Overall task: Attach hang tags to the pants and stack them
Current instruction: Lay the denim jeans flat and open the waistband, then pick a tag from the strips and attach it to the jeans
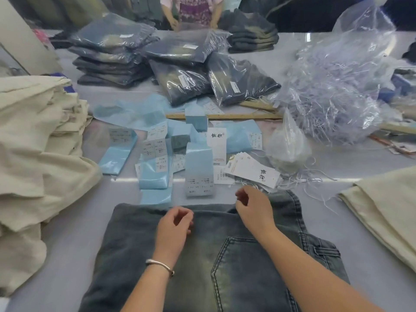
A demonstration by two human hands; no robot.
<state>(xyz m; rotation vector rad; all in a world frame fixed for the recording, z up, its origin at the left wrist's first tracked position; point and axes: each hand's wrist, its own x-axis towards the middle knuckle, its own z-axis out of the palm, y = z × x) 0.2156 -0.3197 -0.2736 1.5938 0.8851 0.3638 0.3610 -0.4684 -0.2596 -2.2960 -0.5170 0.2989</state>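
A folded pair of washed grey-blue jeans (209,262) lies on the table right in front of me, back pocket up. My left hand (174,228) hovers over the jeans' far edge with fingers loosely curled, holding nothing that I can see. My right hand (253,208) is at the jeans' top edge, fingers curled as if pinching the fabric or a thread; what it holds is hidden. White hang tags (252,168) lie fanned out just beyond the jeans. Loose white tag strings (299,176) trail beside them.
Blue sticker sheets and size labels (157,163) cover the table's middle. Bagged jeans (186,70) are stacked further back, and a big clear bag of strings (337,86) sits at the right. Cream cloth piles (38,154) flank the left, more cream fabric (387,210) the right. A person stands across the table.
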